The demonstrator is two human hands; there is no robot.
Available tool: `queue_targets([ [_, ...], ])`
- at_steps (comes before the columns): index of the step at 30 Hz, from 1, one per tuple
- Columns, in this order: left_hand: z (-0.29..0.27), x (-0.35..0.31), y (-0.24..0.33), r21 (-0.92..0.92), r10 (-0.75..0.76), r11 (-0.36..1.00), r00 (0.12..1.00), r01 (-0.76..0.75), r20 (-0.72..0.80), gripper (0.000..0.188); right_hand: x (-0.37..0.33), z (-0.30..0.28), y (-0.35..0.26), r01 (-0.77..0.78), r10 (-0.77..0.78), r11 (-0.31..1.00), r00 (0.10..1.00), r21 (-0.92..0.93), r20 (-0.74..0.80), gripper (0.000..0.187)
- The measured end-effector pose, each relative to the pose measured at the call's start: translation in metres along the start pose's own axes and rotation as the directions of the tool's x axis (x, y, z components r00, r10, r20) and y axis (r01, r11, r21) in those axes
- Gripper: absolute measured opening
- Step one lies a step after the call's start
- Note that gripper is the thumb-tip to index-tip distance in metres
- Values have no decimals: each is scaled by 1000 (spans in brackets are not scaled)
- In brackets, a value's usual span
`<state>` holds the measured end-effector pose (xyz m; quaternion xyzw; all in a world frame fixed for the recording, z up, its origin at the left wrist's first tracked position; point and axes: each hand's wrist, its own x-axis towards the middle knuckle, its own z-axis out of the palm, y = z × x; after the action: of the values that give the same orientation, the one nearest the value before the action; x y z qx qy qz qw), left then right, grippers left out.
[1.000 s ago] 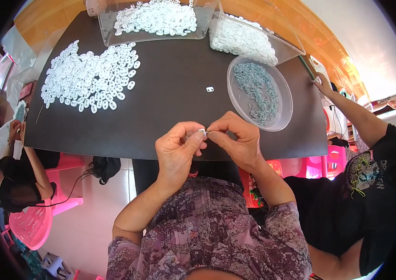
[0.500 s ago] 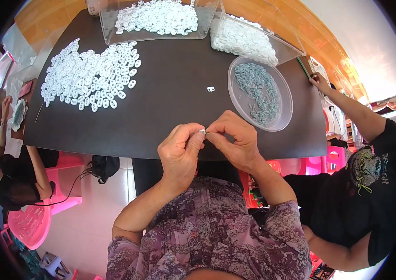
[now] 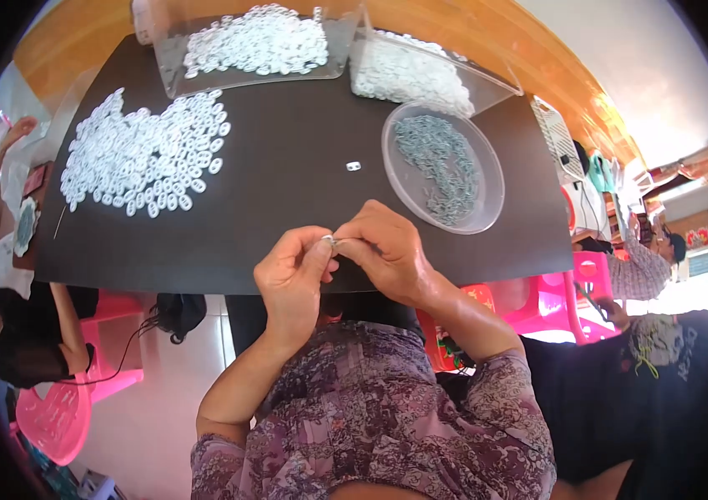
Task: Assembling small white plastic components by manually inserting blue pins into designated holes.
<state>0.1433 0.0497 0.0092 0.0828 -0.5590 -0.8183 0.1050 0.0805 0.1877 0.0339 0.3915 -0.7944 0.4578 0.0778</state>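
Note:
My left hand (image 3: 291, 279) and my right hand (image 3: 387, 250) meet fingertip to fingertip over the near edge of a black table (image 3: 287, 192). Between them they pinch one small white ring-shaped part (image 3: 330, 242); most of it is hidden by my fingers. A single white part (image 3: 354, 166) lies alone on the table beyond my hands. To the right of it stands a clear round dish (image 3: 487, 187) holding many small grey metal pieces (image 3: 441, 167). A loose heap of white rings (image 3: 141, 154) spreads over the left of the table.
Two clear trays of white parts, one (image 3: 254, 42) at the back middle and another (image 3: 416, 71) at the back right, stand beyond the table. A person sits at the left (image 3: 4, 333), another at the right (image 3: 645, 267). Pink plastic stools (image 3: 554, 296) stand below.
The person at the right has drawn their arm back from the table's corner. My hands stay together in about the same place, still pinching the small part.

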Motion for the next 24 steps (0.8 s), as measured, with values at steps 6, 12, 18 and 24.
queue_targets([
  [6, -6, 3, -3, -153, -35, 987, 999, 39, 28, 11, 0, -3, -9, -253, 249, 967, 964, 40, 92, 10],
  [12, -9, 3, 0, -165, -33, 986, 999, 35, 17, 10, 6, 4, -11, -254, 251, 967, 966, 36, 67, 7],
  [18, -13, -1, -6, -188, -9, 982, 1000, 5, -22, 9, 12, 14, -10, -96, 96, 995, 992, -6, 83, 4],
  [24, -28, -4, -6, -231, 27, 972, 999, -37, -46, 10, 26, 28, -12, 40, -44, 999, 991, 31, 128, 6],
])
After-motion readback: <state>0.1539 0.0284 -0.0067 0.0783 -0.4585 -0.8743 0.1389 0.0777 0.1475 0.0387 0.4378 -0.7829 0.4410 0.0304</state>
